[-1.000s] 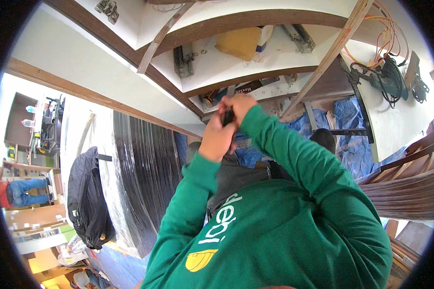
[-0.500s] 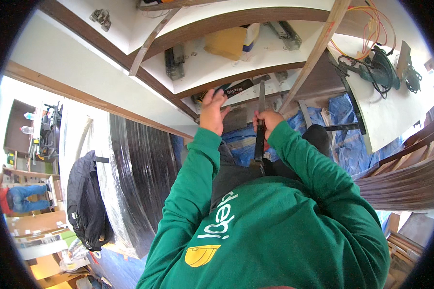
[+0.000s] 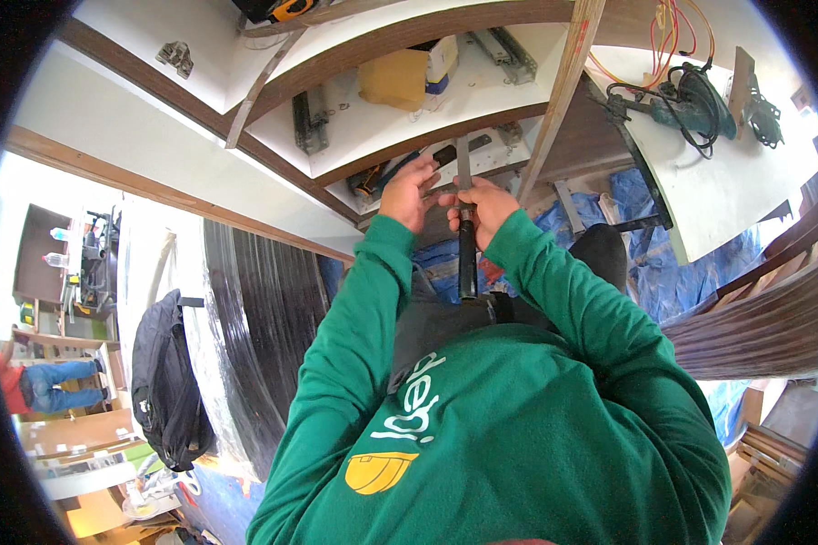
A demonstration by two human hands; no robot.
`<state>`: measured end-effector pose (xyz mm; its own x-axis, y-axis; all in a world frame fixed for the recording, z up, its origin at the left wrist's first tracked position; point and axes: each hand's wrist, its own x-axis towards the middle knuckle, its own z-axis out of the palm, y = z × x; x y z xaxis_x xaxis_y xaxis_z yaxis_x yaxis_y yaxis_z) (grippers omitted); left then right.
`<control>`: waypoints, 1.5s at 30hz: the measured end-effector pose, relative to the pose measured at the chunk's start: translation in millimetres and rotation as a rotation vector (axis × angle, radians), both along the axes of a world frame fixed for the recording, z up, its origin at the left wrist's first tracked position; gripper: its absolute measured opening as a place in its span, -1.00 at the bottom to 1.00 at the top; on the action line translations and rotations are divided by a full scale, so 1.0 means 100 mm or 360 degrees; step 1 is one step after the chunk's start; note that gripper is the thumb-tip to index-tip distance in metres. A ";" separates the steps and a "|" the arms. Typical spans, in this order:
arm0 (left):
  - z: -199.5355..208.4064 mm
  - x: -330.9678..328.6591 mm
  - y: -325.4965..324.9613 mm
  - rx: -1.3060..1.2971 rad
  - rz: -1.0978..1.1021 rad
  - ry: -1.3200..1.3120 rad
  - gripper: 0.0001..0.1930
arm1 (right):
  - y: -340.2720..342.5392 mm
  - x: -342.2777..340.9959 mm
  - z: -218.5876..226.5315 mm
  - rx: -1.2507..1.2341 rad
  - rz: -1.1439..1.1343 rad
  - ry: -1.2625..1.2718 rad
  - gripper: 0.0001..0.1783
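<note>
My right hand (image 3: 489, 211) is closed round a long tool (image 3: 467, 259) where its black handle meets a flat grey metal blade. The blade points away from me toward the cabinet; whether it is a file or a chisel I cannot tell. Just left of it, my left hand (image 3: 407, 195) is raised with its fingers apart and slightly bent, and nothing shows in it. Beyond that hand lies a black box (image 3: 444, 156) in the lowest cabinet compartment, partly covered by the fingers. A dark tool with yellow parts (image 3: 365, 182) rests beside it.
Above, a cabinet shelf (image 3: 354, 150) holds metal drawer slides (image 3: 309, 123) and a tan sheet (image 3: 394, 80). A wooden batten (image 3: 563, 91) slants at right. A corded green power tool (image 3: 695, 104) sits on a white panel (image 3: 736, 195). Plastic-wrapped dark panels (image 3: 264, 318) stand left; another person (image 3: 50, 381) is beyond.
The right hand has moved up along the tool and left, toward the left hand. The left hand has shifted slightly right, covering more of the black box. The view has turned a little.
</note>
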<state>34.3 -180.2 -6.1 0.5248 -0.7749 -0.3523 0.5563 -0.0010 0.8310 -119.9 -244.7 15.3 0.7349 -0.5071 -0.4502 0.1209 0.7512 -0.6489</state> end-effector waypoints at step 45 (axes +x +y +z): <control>0.37 1.38 -0.06 0.0538 0.0412 -0.3475 -0.69 | 0.34 0.82 -0.01 0.0218 0.0052 0.0083 -0.85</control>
